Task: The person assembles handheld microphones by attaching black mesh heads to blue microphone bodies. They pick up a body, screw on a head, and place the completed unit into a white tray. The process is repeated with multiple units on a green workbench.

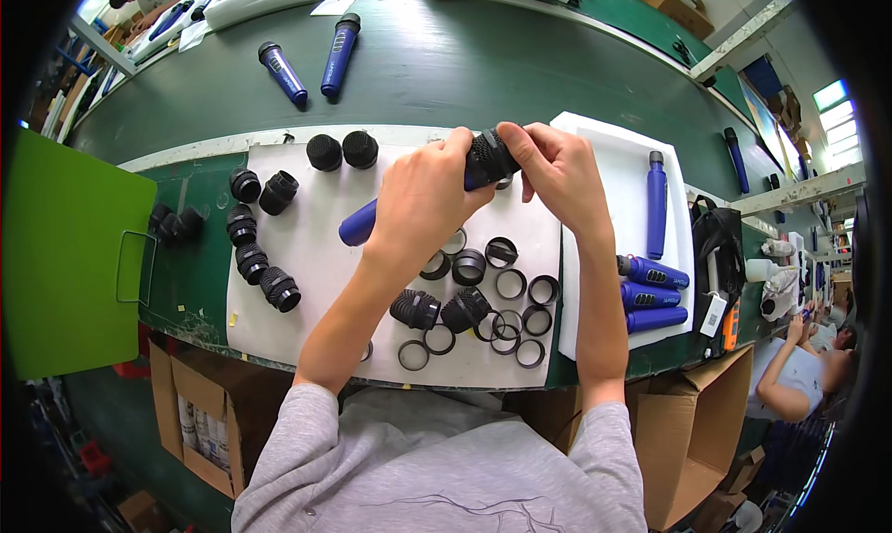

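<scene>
My left hand (420, 197) is wrapped round a blue microphone (358, 224), whose handle end sticks out to the left. At its other end, the thumb and fingers of my right hand (556, 166) grip the black mesh head (491, 157). Below my hands, several black rings (511, 283) lie scattered on a white sheet (325, 342). Among them are two black mesh heads (415, 308). More black heads (252, 263) form a curved row to the left, and two round mesh grilles (360, 149) stand at the sheet's far side.
Right of the sheet, a white foam tray (595, 347) holds several blue microphone bodies (655, 208). Two finished-looking microphones (341, 54) lie on the green belt (409, 50) beyond. A green panel (74, 254) stands at left; cardboard boxes (692, 440) sit below the table. A co-worker (790, 375) is at far right.
</scene>
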The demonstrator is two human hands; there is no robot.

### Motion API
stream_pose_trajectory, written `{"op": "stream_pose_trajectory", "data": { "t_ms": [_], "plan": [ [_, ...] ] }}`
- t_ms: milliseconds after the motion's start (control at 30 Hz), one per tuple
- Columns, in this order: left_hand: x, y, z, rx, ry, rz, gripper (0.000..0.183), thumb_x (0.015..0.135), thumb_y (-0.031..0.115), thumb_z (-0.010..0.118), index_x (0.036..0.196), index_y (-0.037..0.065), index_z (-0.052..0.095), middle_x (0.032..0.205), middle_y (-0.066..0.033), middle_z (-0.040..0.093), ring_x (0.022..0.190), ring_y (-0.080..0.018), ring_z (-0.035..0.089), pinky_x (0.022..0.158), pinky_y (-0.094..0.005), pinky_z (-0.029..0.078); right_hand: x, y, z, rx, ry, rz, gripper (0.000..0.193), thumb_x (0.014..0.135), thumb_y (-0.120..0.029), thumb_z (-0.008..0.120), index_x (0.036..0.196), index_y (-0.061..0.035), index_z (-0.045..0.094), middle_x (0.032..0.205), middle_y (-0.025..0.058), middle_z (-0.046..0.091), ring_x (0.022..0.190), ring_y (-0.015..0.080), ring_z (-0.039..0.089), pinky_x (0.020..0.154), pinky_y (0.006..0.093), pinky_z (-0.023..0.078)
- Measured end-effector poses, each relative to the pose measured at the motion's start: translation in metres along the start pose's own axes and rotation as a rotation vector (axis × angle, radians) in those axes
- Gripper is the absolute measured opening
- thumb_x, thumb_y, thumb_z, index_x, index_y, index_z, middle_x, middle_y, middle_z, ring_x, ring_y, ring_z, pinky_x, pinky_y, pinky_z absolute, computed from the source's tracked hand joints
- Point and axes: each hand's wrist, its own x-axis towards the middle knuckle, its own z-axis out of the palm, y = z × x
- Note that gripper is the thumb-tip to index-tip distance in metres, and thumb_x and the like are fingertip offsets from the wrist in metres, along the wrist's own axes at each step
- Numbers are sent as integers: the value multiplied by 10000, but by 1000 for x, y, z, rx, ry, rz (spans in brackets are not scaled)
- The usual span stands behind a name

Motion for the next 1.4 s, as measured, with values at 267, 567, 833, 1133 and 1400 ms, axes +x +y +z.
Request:
{"op": "stream_pose_trajectory", "data": {
  "t_ms": [267,567,833,1133,1400],
  "plan": [
    [-2,6,4,-52,-3,17,394,783,287,812,902,14,552,745,-182,671,697,-368,686,621,-441,543,4,7,2,-97,127,-54,670,878,-584,684,592,9,557,471,52,475,457,112,420,439,290,338],
    [2,1,-2,-196,-56,-6,348,775,256,791,916,7,594,746,-191,681,723,-377,683,673,-460,537,3,9,-21,204,-224,-173,495,973,-397,641,1273,-10,571,1000,113,642,844,164,645,762,299,526],
    [0,0,-3,-135,-43,-15,372,788,294,789,946,8,609,767,-180,686,725,-362,690,660,-439,530,6,14,-21,260,-249,-176,387,944,-259,711,1185,30,621,1016,115,702,906,146,674,792,287,547],
    [-1,-3,3,-58,-5,14,375,780,276,802,913,11,574,753,-184,676,717,-370,687,655,-451,543,8,17,-11,245,-160,-17,448,909,-382,741,1027,35,630,762,48,668,698,95,629,637,249,516],
    [2,-4,-12,-152,-42,-33,376,768,287,809,968,12,649,790,-162,702,721,-320,704,657,-401,535,5,9,-27,444,-254,-234,540,906,-347,746,1304,-16,590,1141,111,637,1021,154,621,796,286,529]
  ]
}}
